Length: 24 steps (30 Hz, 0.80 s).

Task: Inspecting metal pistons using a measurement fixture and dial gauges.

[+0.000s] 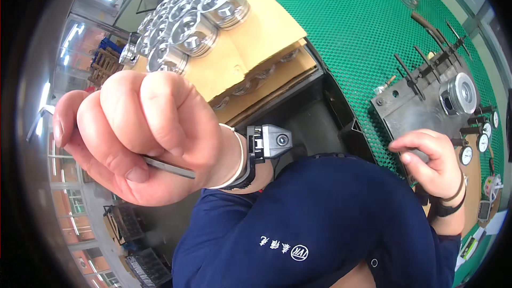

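A thin, dark metal rod [169, 168], possibly a hex key or similar slim tool, is held close to the camera, its shaft poking out from under a clenched fist. The left hand [136, 136] is closed tightly around it, knuckles toward the viewer, raised high and well above the work area. A pale band and a small black device [269, 143] sit at that wrist, above a dark blue sleeve [320, 224].

The right hand [433, 162] rests far to the right, fingers curled and loosely bent, touching the edge of a grey metal fixture plate [410, 109] on the green-matted tabletop [362, 26]. Whether it pinches anything cannot be told. On the plate stands a shiny ribbed metal piston [458, 95], with several dark upright pins [410, 77] behind it and round dial gauges [482, 141] along its right side.

Farther off, at upper left, rows of similar bright pistons [184, 18] stand on brown cardboard sheets [250, 48].

The step in hand appears to be fetching or carrying the tool toward the fixture. The next move would likely call for lowering the fist to the plate and aiming the rod's tip accurately at a fastener or socket, while the other hand steadies the fixture.
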Each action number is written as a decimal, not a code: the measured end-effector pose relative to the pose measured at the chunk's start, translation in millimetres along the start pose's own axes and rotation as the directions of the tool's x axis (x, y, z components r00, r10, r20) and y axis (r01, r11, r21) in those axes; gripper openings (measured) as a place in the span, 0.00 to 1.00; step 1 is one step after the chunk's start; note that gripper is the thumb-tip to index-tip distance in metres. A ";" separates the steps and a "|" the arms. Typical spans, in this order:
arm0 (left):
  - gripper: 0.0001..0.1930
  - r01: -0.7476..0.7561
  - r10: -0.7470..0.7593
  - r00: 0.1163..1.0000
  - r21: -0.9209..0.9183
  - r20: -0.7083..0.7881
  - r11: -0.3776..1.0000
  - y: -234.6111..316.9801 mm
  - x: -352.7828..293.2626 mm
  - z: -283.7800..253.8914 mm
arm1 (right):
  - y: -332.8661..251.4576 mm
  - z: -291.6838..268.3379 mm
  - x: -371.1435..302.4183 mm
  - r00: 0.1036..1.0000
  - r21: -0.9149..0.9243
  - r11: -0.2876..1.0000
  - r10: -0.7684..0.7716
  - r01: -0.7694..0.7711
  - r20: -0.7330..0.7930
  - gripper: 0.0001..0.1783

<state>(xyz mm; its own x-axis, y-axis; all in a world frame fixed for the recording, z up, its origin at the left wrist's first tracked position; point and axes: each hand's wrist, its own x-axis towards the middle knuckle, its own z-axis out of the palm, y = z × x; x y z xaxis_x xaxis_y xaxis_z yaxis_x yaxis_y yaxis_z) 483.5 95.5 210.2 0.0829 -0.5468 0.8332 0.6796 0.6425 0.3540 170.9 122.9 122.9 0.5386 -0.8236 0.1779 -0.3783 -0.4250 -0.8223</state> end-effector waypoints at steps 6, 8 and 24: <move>0.16 0.027 -0.024 1.000 0.141 -0.019 0.990 20.7 -27.8 -2.9 | -58.6 76.5 90.9 0.916 -0.103 0.934 -0.306 0.342 0.260 0.19; 0.10 0.135 -0.132 0.962 -0.001 -0.241 0.991 13.7 -40.3 4.9 | -71.9 95.5 104.9 0.858 -0.164 0.875 -0.382 0.455 0.345 0.22; 0.09 0.123 0.036 0.914 0.359 -0.404 0.925 107.5 -94.8 -19.8 | -108.7 203.3 140.0 0.469 0.074 0.630 -0.646 0.773 0.602 0.22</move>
<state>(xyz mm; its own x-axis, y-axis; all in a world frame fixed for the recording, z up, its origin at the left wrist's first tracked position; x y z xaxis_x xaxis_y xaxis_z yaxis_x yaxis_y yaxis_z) 563.2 205.8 160.8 0.3948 -0.6939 0.6022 0.3770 0.7201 0.5826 440.5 130.2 127.3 0.9503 0.1144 0.2895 0.2337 -0.8764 -0.4210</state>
